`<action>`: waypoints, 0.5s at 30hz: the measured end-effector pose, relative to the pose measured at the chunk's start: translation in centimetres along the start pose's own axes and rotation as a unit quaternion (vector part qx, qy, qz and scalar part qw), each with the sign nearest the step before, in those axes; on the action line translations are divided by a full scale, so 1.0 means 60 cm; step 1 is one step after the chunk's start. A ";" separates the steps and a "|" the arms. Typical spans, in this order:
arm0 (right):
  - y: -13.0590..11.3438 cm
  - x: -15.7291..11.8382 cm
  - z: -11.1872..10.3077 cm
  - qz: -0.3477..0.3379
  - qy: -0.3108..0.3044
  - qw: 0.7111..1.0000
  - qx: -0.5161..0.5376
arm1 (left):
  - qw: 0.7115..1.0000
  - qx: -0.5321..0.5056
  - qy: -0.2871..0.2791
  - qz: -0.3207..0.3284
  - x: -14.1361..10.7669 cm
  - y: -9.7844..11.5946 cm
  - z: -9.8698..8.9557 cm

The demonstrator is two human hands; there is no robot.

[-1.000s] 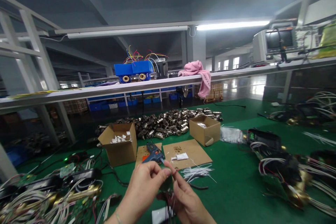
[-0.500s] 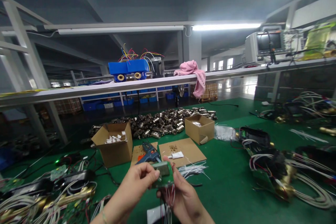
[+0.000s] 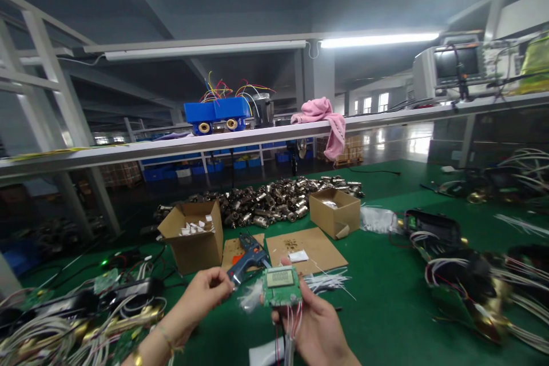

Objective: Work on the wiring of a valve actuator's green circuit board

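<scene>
The right hand [image 3: 319, 326] grips a small green circuit board [image 3: 282, 286] by its lower edge, fingers wrapped behind and thumb in front; the board is flat and rectangular, carries one pale grey display window on its face, and trails thin red and white wires [image 3: 288, 326] downward, their ends cut off by the bottom of the view. The left hand [image 3: 206, 291] is closed in a pinch on a wisp of clear film [image 3: 250, 298] that stretches to the board's left edge; the film is blurred and its shape is hard to make out. Both hands hover over the near edge of the green felt-like table [image 3: 377, 291]. Beyond them lie a blue glue gun [image 3: 249, 255] on two flat cardboard sheets [image 3: 306, 246], two open cardboard boxes [image 3: 195, 237], and a heap of shiny metal fittings [image 3: 266, 203] too many to count. Tangled wire bundles [image 3: 77, 320] crowd the left edge.
</scene>
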State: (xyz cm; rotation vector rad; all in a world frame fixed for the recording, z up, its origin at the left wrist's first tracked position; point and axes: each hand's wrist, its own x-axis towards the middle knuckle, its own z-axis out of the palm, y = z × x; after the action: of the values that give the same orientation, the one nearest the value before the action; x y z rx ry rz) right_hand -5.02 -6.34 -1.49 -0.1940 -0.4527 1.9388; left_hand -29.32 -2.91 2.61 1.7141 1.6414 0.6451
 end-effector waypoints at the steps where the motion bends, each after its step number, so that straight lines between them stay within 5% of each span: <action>1: 0.002 0.002 -0.004 -0.001 0.003 1.000 0.005 | 0.999 0.053 0.007 0.000 0.010 -0.006 0.006; 5: 0.011 0.016 -0.031 -0.006 0.000 1.000 0.016 | 0.961 0.275 0.024 0.027 0.048 -0.016 0.042; 8: 0.018 0.029 -0.061 0.002 -0.020 1.000 0.012 | 0.915 0.393 -0.018 0.089 0.072 -0.016 0.076; 12: 0.022 0.043 -0.096 0.033 -0.062 0.997 -0.004 | 0.862 0.470 -0.110 0.151 0.095 -0.023 0.118; 15: 0.017 0.042 -0.100 0.056 -0.053 0.997 -0.015 | 0.849 0.475 -0.152 0.175 0.097 -0.034 0.127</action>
State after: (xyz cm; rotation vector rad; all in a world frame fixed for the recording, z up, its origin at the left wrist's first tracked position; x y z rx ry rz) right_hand -4.84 -3.06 -7.22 -0.1386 -0.5515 2.0605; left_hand -24.51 1.88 -4.46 2.6721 1.5024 -0.4020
